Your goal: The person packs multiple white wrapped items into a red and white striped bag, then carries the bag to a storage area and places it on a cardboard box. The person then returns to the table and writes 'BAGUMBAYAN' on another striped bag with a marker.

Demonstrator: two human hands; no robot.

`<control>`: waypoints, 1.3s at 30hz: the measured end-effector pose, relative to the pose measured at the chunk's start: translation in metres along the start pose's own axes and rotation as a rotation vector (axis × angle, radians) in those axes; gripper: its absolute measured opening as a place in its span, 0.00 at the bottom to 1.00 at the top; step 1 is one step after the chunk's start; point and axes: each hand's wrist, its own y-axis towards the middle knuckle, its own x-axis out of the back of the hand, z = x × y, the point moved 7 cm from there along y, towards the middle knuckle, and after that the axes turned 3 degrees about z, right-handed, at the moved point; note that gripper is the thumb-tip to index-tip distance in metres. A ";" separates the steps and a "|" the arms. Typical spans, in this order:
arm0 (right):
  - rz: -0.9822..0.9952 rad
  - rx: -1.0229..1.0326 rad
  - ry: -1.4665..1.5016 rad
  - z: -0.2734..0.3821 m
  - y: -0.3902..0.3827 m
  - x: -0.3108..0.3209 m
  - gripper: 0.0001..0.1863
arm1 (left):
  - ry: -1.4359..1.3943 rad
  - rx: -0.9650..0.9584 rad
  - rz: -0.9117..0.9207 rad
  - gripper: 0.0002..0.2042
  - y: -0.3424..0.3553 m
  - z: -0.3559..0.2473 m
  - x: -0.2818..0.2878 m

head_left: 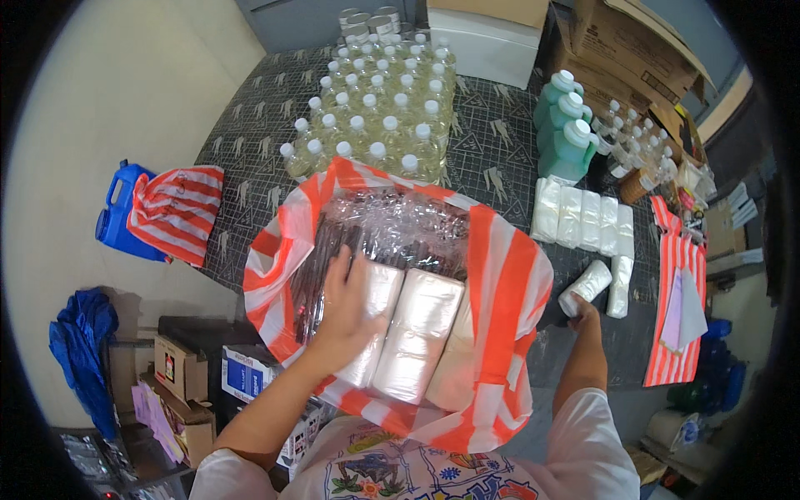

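Note:
A big red-and-white striped plastic bag stands wide open in front of me. Inside lie white plastic-wrapped packs in a row, with dark items under clear wrap behind them. My left hand reaches into the bag, fingers stretched out over the leftmost pack, holding nothing. To the right of the bag, my right hand grips the near end of a small roll of translucent plastic bags. Beyond it, several similar rolls lie side by side on the table.
Oil-filled bottles crowd the table behind the bag. Green jugs and smaller bottles stand at the right, near cardboard boxes. A folded striped bag lies at the right edge. A blue jug sits far left.

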 end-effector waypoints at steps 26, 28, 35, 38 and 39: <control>0.767 1.056 0.033 -0.030 -0.693 -0.351 0.48 | -0.216 0.084 -0.039 0.34 -0.055 0.042 0.172; 0.591 0.992 -0.147 -0.046 -0.673 -0.358 0.46 | -0.577 0.188 -0.034 0.35 -0.050 0.052 0.155; 0.725 0.944 -0.574 -0.038 -0.709 -0.290 0.41 | 0.267 -0.091 0.262 0.38 -0.043 0.027 0.085; 0.939 1.194 -0.586 -0.014 -0.729 -0.215 0.38 | 0.355 -0.087 0.209 0.39 -0.049 0.016 0.082; 1.056 1.297 -0.524 -0.005 -0.731 -0.184 0.38 | 0.342 -0.077 0.201 0.40 -0.050 0.012 0.083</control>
